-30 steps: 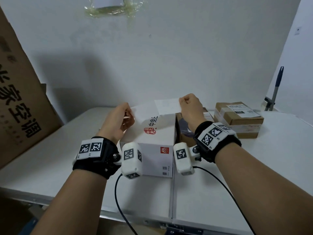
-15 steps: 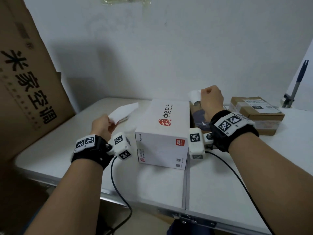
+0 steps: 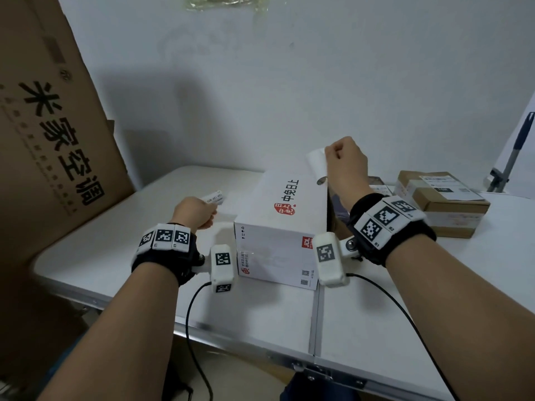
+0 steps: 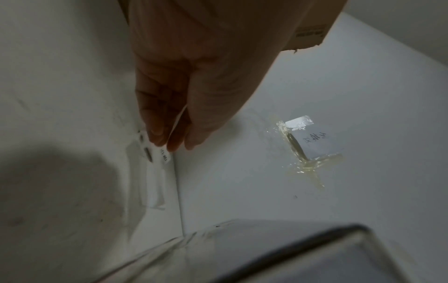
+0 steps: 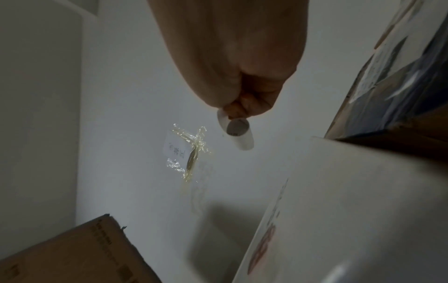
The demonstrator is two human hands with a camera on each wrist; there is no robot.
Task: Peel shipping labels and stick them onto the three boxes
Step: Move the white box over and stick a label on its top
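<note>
From my head, I am seeing my left hand (image 3: 195, 212) pinching a printed label (image 3: 214, 197), now lower and nearer the white box (image 3: 285, 218) than half a second ago, when it was raised out to the box's left. My right hand (image 3: 346, 166) is still fisted above the box's far right corner, gripping a curling white backing sheet (image 3: 317, 164). The white box is sitting closed on the desk (image 3: 376, 314); to its right a brown box (image 3: 443, 204) is already carrying a label on top. Between them another box is mostly hidden behind my right wrist. A big cardboard carton (image 3: 52, 125) is leaning left of the white box, cut off by the frame.

From my left wrist, my fingertips (image 4: 157, 137) are closing on the label (image 4: 164, 155); its print is too blurred to read, and the white box below is smeared.

From my right wrist, my curled fingers (image 5: 244, 107) are holding the rolled sheet (image 5: 238, 134) above the white box (image 5: 339, 210), whose red logo is blurred.
</note>
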